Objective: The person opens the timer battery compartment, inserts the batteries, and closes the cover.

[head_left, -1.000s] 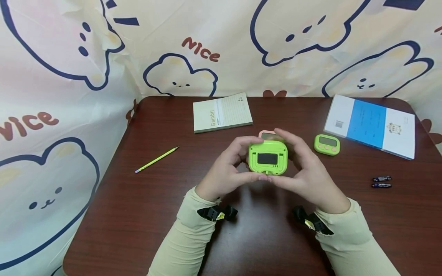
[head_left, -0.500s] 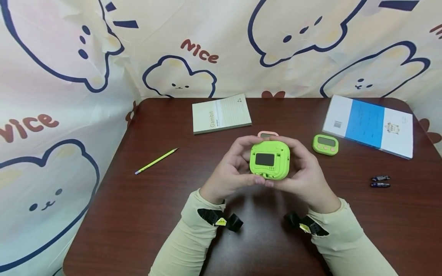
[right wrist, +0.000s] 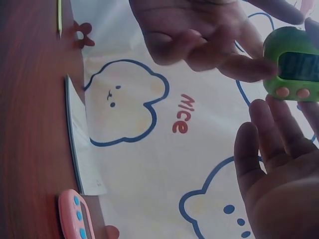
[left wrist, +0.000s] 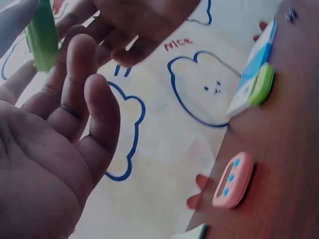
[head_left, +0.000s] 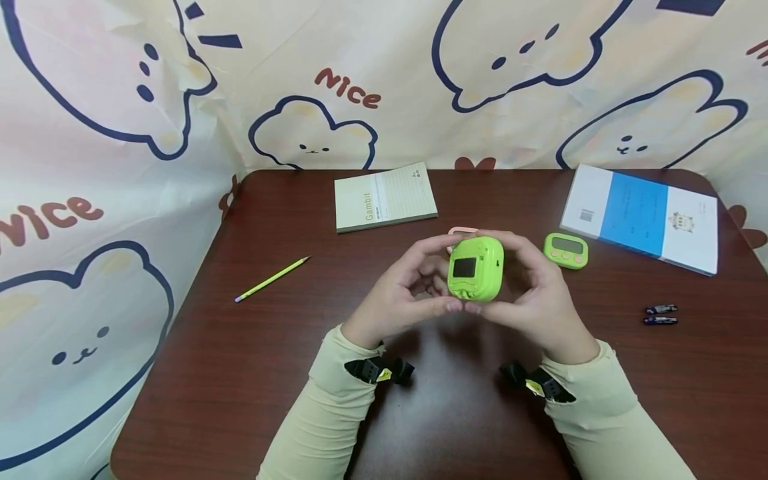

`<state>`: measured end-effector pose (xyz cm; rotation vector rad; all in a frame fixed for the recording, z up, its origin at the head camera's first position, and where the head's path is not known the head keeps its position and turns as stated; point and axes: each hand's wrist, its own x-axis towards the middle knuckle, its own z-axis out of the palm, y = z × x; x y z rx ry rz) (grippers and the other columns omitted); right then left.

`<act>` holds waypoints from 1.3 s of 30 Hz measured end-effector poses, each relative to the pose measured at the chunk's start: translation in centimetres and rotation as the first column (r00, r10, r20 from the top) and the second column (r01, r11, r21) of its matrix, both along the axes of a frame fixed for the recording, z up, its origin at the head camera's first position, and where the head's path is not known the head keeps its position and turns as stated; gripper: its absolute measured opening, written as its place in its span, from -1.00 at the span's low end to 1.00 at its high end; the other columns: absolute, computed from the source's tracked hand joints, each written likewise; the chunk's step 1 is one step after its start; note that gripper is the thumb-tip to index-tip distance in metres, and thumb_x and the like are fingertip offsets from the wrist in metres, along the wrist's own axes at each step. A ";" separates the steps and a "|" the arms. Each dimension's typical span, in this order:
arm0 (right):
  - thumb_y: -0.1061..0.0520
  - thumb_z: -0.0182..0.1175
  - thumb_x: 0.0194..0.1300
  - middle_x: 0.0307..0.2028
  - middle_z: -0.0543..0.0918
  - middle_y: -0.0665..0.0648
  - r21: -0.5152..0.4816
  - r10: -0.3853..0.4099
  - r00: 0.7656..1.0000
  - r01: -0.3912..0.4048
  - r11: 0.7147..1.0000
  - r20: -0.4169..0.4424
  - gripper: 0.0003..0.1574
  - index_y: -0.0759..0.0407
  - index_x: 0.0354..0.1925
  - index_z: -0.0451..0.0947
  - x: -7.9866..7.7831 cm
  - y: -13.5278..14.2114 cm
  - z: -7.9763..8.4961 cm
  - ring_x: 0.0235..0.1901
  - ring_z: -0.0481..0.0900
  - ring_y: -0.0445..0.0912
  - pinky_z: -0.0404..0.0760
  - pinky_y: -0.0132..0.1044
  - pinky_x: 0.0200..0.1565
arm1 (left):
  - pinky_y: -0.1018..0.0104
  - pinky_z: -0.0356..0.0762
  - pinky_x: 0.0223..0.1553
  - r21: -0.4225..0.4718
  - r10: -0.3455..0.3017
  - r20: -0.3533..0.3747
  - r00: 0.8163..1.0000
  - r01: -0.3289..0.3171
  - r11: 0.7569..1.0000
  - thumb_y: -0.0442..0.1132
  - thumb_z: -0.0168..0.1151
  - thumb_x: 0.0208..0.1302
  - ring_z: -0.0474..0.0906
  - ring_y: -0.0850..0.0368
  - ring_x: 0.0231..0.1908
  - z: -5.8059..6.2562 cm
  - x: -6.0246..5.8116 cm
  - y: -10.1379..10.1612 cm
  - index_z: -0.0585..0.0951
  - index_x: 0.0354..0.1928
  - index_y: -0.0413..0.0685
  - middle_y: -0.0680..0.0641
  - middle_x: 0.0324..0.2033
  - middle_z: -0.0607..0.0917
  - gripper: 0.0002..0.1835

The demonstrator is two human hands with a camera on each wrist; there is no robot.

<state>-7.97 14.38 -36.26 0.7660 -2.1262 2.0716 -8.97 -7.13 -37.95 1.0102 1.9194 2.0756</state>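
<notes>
Above the table, a green digital timer is held between both hands. Its back, with a small dark rectangle, faces the head camera, turned so that one side edge shows. From the right wrist, the front of this green timer shows a dark display and pink buttons. My left hand pinches it at the top and bottom edges, thumb below. Opposite, my right hand grips it the same way, the two thumb tips close together under it. Past the fingertips lies a pink timer, partly hidden, with blue buttons in the wrist views.
A second green timer lies right of the hands, near a blue and white book. Two batteries lie farther right. A notepad is at the back and a yellow-green pencil at left on the brown table.
The held green timer has been turned between the fingers, from its back squarely facing the head camera to showing its side edge. Both hands keep hold of it and have shifted only slightly.
</notes>
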 end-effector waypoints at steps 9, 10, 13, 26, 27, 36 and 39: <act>0.66 0.43 -0.18 0.11 0.48 0.25 0.027 0.009 1.000 -0.009 1.000 -0.003 0.06 0.31 0.33 0.40 -0.5 0.4 -0.1 0.01 0.50 0.02 0.53 -0.29 0.05 | 0.22 0.64 -0.29 -0.145 0.116 -0.120 0.986 -0.133 0.980 -0.46 0.49 0.10 0.61 0.13 -0.34 0.4 -0.1 -0.5 0.28 0.43 -0.05 -0.09 -0.13 0.67 -0.13; 0.64 0.44 -0.18 0.09 0.46 0.24 0.048 0.005 1.000 -0.005 0.999 -0.011 0.06 0.29 0.34 0.41 -0.5 0.5 -0.2 0.00 0.47 0.02 0.52 -0.30 0.02 | 0.22 0.64 -0.29 -0.149 0.119 -0.126 0.985 -0.137 0.979 -0.46 0.50 0.10 0.61 0.14 -0.33 0.4 -0.1 -0.6 0.27 0.44 -0.05 -0.09 -0.13 0.67 -0.12; 0.59 0.47 -0.14 0.07 0.41 0.19 0.110 -0.001 1.000 0.003 0.994 -0.026 0.06 0.22 0.36 0.42 -0.6 0.4 -0.3 0.03 0.39 0.01 0.49 -0.33 0.02 | 0.24 0.64 -0.28 -0.170 0.131 -0.135 0.982 -0.153 0.973 -0.43 0.51 0.09 0.61 0.14 -0.33 0.4 -0.1 -0.6 0.26 0.45 -0.03 -0.07 -0.13 0.67 -0.10; 0.52 0.49 -0.07 0.08 0.33 0.10 0.230 0.011 0.999 -0.002 0.973 -0.037 0.05 0.04 0.37 0.45 -0.7 0.5 -0.5 0.11 0.35 -0.06 0.46 -0.43 0.11 | 0.31 0.59 -0.23 -0.255 0.172 -0.157 0.973 -0.208 0.944 -0.33 0.57 0.05 0.56 0.16 -0.32 0.5 -0.1 -0.7 0.26 0.46 0.07 0.02 -0.21 0.63 -0.05; 0.52 0.49 -0.07 0.08 0.33 0.10 0.233 0.010 0.999 -0.002 0.972 -0.037 0.05 0.03 0.37 0.45 -0.7 0.5 -0.5 0.11 0.35 -0.06 0.46 -0.43 0.11 | 0.31 0.59 -0.23 -0.260 0.172 -0.155 0.973 -0.208 0.943 -0.33 0.57 0.06 0.56 0.15 -0.32 0.5 -0.1 -0.7 0.26 0.46 0.07 0.02 -0.21 0.64 -0.05; 0.51 0.51 -0.09 0.10 0.35 0.08 0.241 -0.008 0.998 0.022 0.970 -0.061 0.05 0.07 0.37 0.45 -0.6 0.4 -0.4 0.10 0.39 -0.06 0.49 -0.43 0.08 | 0.19 0.63 -0.29 -0.272 0.170 -0.135 0.976 -0.201 0.941 -0.36 0.54 0.10 0.56 0.16 -0.32 0.4 -0.2 -0.8 0.30 0.42 0.00 0.02 -0.16 0.62 -0.14; 0.49 0.54 -0.10 0.12 0.38 0.06 0.255 -0.031 0.997 0.049 0.966 -0.076 0.07 0.01 0.37 0.45 -0.7 0.3 -0.4 0.08 0.43 -0.08 0.52 -0.45 0.02 | 0.23 0.63 -0.27 -0.244 0.168 -0.119 0.979 -0.193 0.950 -0.40 0.52 0.10 0.54 0.17 -0.32 0.3 -0.2 -0.8 0.30 0.42 0.00 0.00 -0.17 0.62 -0.14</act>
